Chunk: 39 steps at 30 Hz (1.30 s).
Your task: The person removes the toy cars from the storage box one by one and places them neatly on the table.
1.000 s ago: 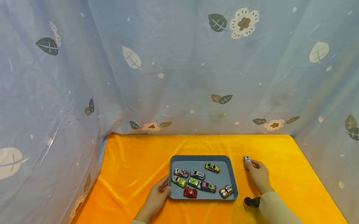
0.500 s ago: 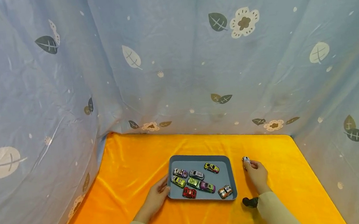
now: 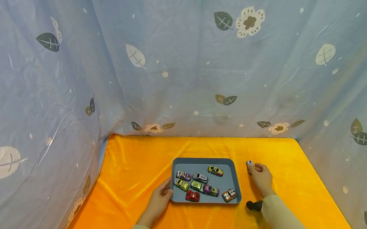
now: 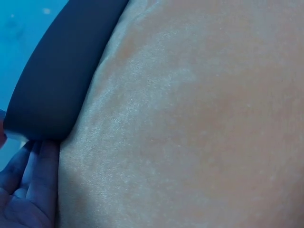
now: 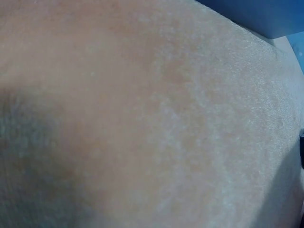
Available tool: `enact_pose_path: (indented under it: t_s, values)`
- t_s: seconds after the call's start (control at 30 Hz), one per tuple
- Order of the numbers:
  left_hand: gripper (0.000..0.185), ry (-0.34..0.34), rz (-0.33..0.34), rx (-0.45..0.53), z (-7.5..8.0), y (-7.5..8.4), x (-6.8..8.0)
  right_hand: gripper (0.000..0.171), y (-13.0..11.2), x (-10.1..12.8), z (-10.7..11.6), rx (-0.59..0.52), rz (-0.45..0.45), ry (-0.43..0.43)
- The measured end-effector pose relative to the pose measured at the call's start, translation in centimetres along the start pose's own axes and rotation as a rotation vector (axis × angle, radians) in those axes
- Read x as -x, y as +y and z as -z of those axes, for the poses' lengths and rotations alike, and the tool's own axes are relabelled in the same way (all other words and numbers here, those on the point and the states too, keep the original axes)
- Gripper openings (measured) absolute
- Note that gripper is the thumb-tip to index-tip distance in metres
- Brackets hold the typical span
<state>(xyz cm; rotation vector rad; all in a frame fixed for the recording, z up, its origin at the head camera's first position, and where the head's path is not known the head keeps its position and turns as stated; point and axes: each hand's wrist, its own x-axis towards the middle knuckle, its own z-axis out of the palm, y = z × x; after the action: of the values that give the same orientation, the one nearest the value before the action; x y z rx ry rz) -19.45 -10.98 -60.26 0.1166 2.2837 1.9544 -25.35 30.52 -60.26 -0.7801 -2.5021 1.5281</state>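
Head view: almost no change over the last second. Right hand [image 3: 261,176] keeps pinching the white toy car [image 3: 249,164] on the orange cloth [image 3: 132,173], just right of the grey tray [image 3: 232,169]; not yet in. Left hand [image 3: 160,200], fingers straight, steadies the tray's left edge.

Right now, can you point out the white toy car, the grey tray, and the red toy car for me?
white toy car [image 3: 250,164], head view, on its roof, at the right hand's fingertips.
grey tray [image 3: 233,177], head view, on its right wall.
red toy car [image 3: 192,196], head view, on its body, inside the tray.
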Motion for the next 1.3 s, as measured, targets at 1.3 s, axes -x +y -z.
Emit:
enact_pose_path:
  t_s: [1.3]
  values:
    - [0.052, -0.008, -0.002, 0.014, 0.3, 1.2, 0.6, 0.075, -7.5, 5.8, -3.9, -0.003, 0.401, -0.306]
